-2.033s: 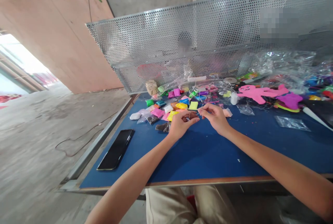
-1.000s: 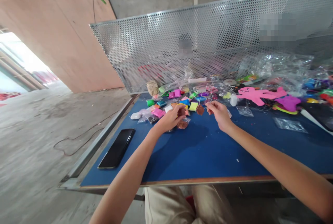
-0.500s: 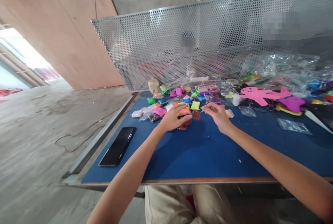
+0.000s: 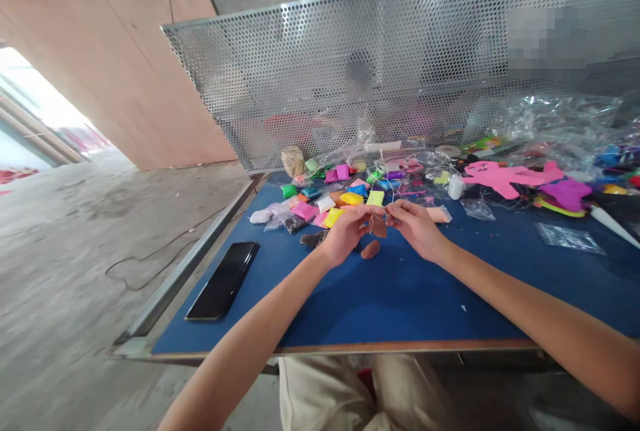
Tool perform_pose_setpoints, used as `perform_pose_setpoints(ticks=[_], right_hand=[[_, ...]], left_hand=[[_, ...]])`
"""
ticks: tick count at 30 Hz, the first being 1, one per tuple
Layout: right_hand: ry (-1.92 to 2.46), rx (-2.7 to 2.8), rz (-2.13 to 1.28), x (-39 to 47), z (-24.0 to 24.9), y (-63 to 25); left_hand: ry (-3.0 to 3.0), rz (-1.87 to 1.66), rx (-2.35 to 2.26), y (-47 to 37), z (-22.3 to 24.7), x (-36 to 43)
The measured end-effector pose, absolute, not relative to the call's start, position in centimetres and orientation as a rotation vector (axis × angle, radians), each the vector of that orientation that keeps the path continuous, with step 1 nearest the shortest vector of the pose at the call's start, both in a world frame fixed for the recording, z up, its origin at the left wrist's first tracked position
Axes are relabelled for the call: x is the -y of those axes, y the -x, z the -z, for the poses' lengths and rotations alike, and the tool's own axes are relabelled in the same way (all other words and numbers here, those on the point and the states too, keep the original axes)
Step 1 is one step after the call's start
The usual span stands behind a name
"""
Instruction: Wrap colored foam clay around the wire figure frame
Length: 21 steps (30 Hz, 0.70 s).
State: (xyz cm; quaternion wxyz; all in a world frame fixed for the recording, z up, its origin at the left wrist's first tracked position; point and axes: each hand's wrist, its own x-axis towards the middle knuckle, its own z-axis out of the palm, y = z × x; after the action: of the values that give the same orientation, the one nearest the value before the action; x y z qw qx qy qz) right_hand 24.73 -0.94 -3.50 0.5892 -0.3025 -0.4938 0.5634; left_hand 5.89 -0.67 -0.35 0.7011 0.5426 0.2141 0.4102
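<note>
Close together above the blue tabletop, my left hand (image 4: 344,234) and my right hand (image 4: 415,223) pinch a thin pale wire or string (image 4: 393,192). The strand bends up and over between the fingertips; its exact ends are hidden. Just under the fingers is a flat brown piece (image 4: 379,227), perhaps clay, and I cannot tell whether it is touched. A second brown lump (image 4: 371,249) lies on the table nearer to me. Beside my left hand sits a dark brown packet (image 4: 313,239), partly covered by the hand.
Several colourful clay packets (image 4: 302,209) are heaped behind my hands. A black phone (image 4: 223,281) lies at the left. To the right are a pink cut-out figure (image 4: 493,177), a white bottle (image 4: 455,187) and clear plastic bags (image 4: 570,237). A perforated metal panel (image 4: 310,71) borders the back.
My left hand has left the yellow and orange packets and moved right, to the strand by my right hand. The brown lump and dark packet are now uncovered.
</note>
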Motion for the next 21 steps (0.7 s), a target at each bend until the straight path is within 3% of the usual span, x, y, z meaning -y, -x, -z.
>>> perform_pose_setpoints(ticks=[10, 21], right_hand=[[0.729, 1.192, -1.299, 1.08, 4.36, -24.08], [0.766, 1.460, -0.853, 1.29, 4.42, -23.67]], left_hand=[[-1.216, -0.970, -0.480, -6.53, 0.71, 1.21], [-1.557, -0.982, -0.874, -6.72, 0.79, 1.27]])
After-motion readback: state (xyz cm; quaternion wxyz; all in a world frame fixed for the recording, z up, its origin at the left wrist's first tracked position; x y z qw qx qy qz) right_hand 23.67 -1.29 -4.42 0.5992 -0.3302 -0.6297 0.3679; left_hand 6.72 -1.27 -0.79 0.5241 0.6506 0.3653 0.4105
